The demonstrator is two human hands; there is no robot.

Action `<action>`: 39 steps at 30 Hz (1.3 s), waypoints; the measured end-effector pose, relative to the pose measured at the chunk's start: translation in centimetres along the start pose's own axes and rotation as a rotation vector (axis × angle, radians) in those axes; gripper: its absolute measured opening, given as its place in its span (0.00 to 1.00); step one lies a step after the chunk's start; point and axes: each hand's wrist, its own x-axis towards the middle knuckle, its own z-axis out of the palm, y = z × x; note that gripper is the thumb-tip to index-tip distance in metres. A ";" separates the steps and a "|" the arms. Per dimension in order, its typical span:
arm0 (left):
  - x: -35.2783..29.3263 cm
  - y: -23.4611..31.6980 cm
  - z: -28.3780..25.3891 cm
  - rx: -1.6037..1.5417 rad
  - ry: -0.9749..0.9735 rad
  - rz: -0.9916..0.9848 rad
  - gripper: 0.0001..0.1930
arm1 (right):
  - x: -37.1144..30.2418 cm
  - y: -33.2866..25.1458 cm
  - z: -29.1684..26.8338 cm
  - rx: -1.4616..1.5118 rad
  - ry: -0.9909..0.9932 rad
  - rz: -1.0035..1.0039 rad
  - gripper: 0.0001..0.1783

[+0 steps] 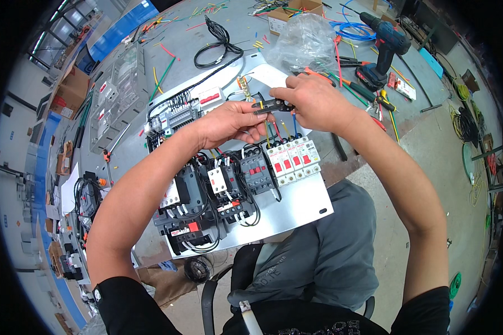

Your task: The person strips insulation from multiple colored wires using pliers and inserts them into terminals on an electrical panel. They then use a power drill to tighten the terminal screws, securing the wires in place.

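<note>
My right hand [321, 103] is closed around wire strippers [275, 106] with flat black jaws; orange handle parts show by its knuckles. My left hand [229, 121] pinches at the jaw tips, where a short yellow piece shows; the fingers partly hide what they hold, likely a thin wire. Just below both hands stands a row of white circuit breakers [292, 162] with red switches. Yellow, red and blue wires rise from their tops. Left of them, a dark contactor [256, 170] and further black-wired units sit on a white metal mounting plate [302, 206].
A cordless drill [381, 47] stands at the back right beside screwdrivers and a clear plastic bag [304, 42]. A black cable coil [218, 47] lies behind the plate. Transparent enclosures [114, 100] stand at the left. A cigarette [250, 318] shows at the lower edge.
</note>
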 end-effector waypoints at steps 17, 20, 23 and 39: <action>0.0 0.0 0.0 0.011 0.009 -0.003 0.15 | 0.0 -0.2 -0.2 0.066 -0.008 0.023 0.23; 0.0 0.1 0.2 0.021 0.011 -0.004 0.15 | -0.1 -0.3 -0.3 0.078 -0.018 0.029 0.23; 0.0 0.1 0.1 0.024 0.007 0.001 0.15 | -0.1 -0.3 -0.3 0.080 -0.016 0.036 0.23; 0.0 0.1 0.2 0.047 0.013 0.011 0.15 | 0.0 -0.6 -0.6 0.104 -0.060 0.070 0.20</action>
